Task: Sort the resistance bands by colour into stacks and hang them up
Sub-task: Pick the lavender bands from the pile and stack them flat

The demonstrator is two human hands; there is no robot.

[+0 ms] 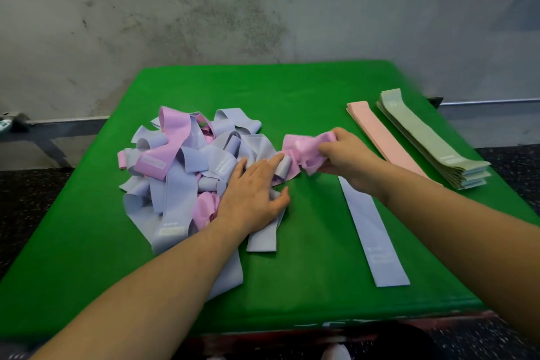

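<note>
A tangled pile of lilac-blue and pink-purple resistance bands [187, 166] lies on the green table [315, 272], left of centre. My left hand [251, 193] rests flat on the pile's right side, fingers spread. My right hand [347, 158] grips a crumpled pink-purple band [304, 149] at the pile's right edge. One flat lilac-blue band [374, 237] lies alone under my right forearm. A stack of peach-pink bands [377, 128] and a thicker stack of pale green bands [429, 137] lie side by side at the right.
A stained grey concrete wall [204, 23] rises right behind the table. Dark speckled floor shows on both sides. The green stack reaches the table's right edge. A white shoe tip [336, 352] shows below the front edge.
</note>
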